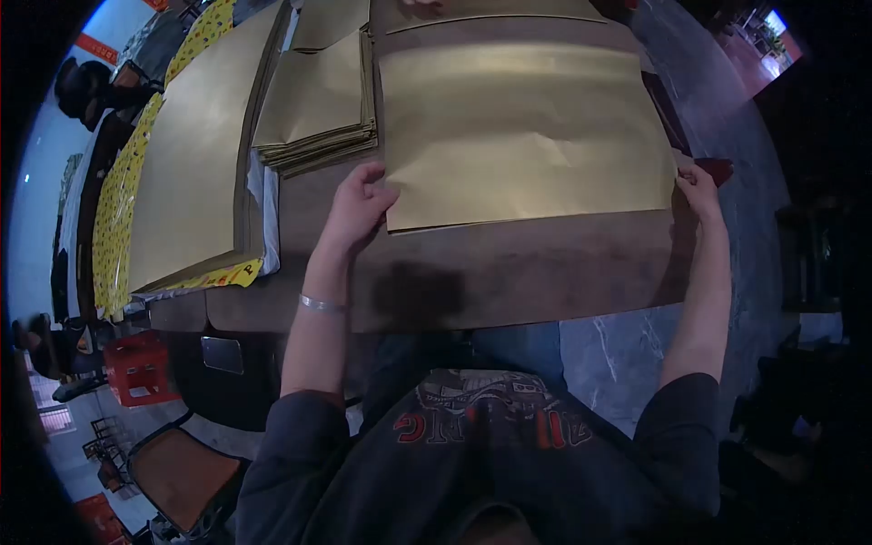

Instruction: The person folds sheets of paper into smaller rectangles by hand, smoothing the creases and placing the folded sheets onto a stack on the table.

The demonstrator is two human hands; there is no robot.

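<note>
A large gold sheet (pixel 527 136) lies on the brown tabletop, with a small crease right of its middle. My left hand (pixel 361 204) has its fingers curled in at the sheet's near left corner. At the right edge, my right hand (pixel 698 191) pinches the sheet between thumb and fingers. Left of the sheet sits a stack of smaller folded gold sheets (pixel 318 100), its layered edges towards me. Farther left is a pile of large gold sheets (pixel 195 154) on yellow patterned wrapping (pixel 118 209).
The brown table's near edge (pixel 509 309) runs in front of my body. A phone (pixel 222 354) rests on a black seat, beside a red stool (pixel 141 368) and a brown-seated chair (pixel 182 472). Another person's hand (pixel 422 3) shows at the far edge.
</note>
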